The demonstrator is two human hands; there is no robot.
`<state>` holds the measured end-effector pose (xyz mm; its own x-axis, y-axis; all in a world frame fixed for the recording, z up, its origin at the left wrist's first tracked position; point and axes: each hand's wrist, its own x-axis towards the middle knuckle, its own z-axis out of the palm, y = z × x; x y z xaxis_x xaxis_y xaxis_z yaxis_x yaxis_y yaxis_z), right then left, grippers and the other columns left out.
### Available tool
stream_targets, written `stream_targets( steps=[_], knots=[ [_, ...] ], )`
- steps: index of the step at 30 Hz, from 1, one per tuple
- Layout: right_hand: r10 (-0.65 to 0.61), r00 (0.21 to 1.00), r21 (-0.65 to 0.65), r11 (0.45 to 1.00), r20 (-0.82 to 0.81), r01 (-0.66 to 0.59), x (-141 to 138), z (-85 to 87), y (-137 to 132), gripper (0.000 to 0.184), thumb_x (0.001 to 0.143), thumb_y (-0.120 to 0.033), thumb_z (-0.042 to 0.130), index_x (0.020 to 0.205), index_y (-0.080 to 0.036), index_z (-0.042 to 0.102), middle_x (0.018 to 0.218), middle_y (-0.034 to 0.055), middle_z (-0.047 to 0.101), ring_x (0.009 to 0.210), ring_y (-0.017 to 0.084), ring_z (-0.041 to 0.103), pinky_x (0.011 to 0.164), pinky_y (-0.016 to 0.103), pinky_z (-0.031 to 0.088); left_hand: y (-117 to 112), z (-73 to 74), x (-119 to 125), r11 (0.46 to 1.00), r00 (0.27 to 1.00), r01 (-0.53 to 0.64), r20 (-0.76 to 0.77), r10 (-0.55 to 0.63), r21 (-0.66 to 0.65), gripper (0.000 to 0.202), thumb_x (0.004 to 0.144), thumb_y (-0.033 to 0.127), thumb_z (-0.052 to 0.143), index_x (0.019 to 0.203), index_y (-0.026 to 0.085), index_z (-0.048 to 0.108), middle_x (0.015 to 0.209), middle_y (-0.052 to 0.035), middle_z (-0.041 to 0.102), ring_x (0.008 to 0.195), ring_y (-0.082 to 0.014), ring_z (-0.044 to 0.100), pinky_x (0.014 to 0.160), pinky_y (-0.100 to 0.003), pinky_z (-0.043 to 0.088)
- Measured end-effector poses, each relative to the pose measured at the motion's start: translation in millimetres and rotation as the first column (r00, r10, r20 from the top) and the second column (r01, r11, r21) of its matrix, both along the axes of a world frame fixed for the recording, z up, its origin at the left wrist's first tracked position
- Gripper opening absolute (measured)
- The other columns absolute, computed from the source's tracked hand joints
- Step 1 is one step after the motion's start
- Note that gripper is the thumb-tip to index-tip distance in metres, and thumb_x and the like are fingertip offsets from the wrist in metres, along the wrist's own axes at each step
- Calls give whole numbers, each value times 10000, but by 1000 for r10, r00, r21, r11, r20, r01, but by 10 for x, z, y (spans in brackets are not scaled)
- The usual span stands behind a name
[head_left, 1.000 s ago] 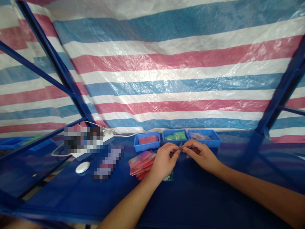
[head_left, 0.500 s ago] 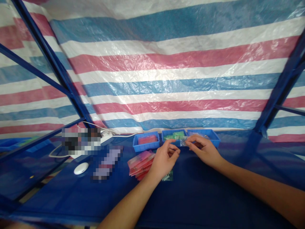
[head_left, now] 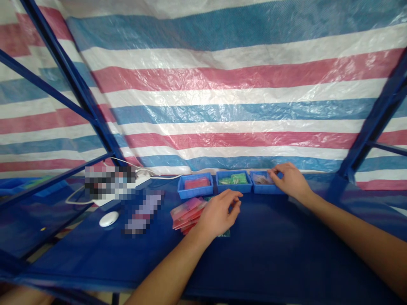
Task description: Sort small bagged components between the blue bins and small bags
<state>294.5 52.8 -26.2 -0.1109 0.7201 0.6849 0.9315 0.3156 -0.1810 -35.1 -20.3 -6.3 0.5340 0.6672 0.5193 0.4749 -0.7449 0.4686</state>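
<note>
My left hand point(head_left: 221, 214) hovers over the table just right of a fanned stack of red packets point(head_left: 187, 214), its fingers bent and the thumb apart, with nothing visible between them. A dark green packet point(head_left: 226, 233) shows partly from under that hand. My right hand point(head_left: 291, 180) is over the right-hand blue bin point(head_left: 265, 189), thumb and fingertips close together at the small clear packets point(head_left: 261, 180) inside. What the fingertips pinch, if anything, is too small to make out.
The middle blue bin point(head_left: 234, 189) holds green packets point(head_left: 238, 178); the left blue bin point(head_left: 195, 192) holds red ones point(head_left: 197, 183). A white oval object point(head_left: 108, 219) lies on the blue table point(head_left: 254, 262), left of a blurred-out item. Behind hangs a striped sheet point(head_left: 229, 114).
My right hand has moved right and slightly up, from beside the left hand to the right-hand bin. The clear packet between the hands is gone from there. My left hand has barely shifted.
</note>
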Motion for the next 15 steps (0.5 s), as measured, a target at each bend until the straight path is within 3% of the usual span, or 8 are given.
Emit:
stream_targets(
  steps=[7, 15],
  knots=[
    [17, 997, -85, 996, 72, -11, 33, -33, 15, 605, 1035, -592, 395, 759, -216, 781, 751, 108, 753, 835, 298, 693, 925, 440, 497, 68, 75, -153, 996, 990, -47, -131, 56, 73, 204, 985, 202, 521, 1085, 223, 697, 1004, -58, 711, 941, -202, 683, 870, -302, 544],
    [-4, 998, 84, 996, 59, -1, 24, -46, 17, 583, 1027, -596, 423, 764, -231, 794, 882, 135, 755, 931, 326, 666, 967, 530, 493, 127, 150, -272, 990, 975, -122, -175, 134, 77, 165, 953, 175, 533, 1003, 227, 681, 959, -49, 709, 869, -205, 667, 811, -299, 515]
  ],
)
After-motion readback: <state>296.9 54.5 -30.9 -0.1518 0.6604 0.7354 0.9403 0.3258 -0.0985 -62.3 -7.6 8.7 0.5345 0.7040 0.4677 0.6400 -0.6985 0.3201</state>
